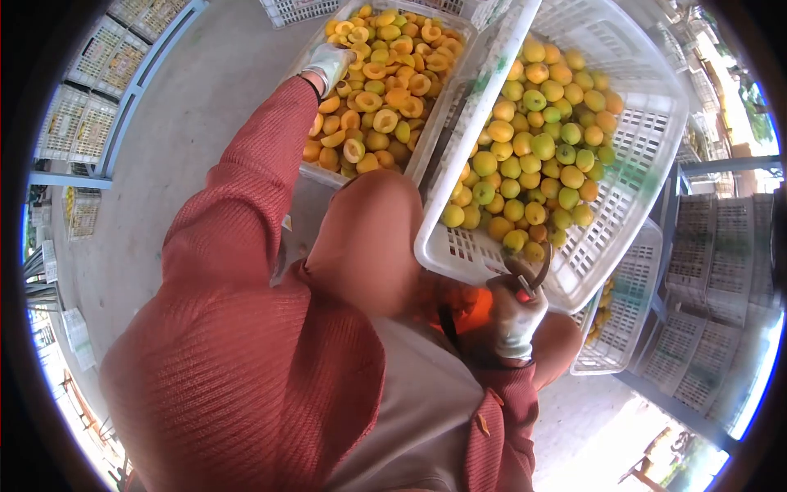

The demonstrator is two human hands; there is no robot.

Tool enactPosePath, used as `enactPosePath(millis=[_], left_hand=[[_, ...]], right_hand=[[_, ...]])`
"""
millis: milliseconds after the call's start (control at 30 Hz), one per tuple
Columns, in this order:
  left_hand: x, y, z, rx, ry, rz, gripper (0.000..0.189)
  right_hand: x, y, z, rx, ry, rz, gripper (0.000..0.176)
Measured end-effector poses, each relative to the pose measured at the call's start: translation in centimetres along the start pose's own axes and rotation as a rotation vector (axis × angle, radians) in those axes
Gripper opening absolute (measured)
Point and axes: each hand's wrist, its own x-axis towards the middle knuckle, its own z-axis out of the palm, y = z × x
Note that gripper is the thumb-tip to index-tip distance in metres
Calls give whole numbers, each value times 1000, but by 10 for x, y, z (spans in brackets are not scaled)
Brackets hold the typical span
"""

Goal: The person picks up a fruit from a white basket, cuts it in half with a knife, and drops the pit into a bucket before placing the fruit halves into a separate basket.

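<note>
My left hand (329, 66), in a pale glove, is at the upper left edge of a white crate (425, 156) of halved orange apricots (369, 102); its fingers are blurred and I cannot tell whether they hold anything. Lower right, my gloved right hand (516, 316) is closed around a tool with a curved dark blade and some red on it (525, 289). The blade lies over the near edge of a larger white crate (635, 156), tilted beside the first. Whole yellow, green and orange fruits (543, 148) fill part of this larger crate.
My bent knee (373, 238) rests against the near side of the crates. An orange item (469, 307) lies between my legs. Another crate (627, 316) with fruit stands below right. Stacked crates (713, 254) stand at right, and more (98, 57) behind a blue rail (135, 94) at left.
</note>
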Motion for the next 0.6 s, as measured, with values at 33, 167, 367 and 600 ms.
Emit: enactPosePath(millis=[33, 167, 367, 600], left_hand=[[25, -11, -1, 29, -29, -30, 35], [98, -46, 5, 431, -16, 127, 39], [110, -18, 7, 950, 84, 242, 47], [138, 8, 1, 1384, 318, 852, 45]], right_hand=[[1, 1, 0, 34, 5, -11, 36], [4, -2, 0, 12, -3, 16, 37], [7, -17, 2, -56, -27, 34, 36], [10, -7, -1, -118, -38, -78, 36]])
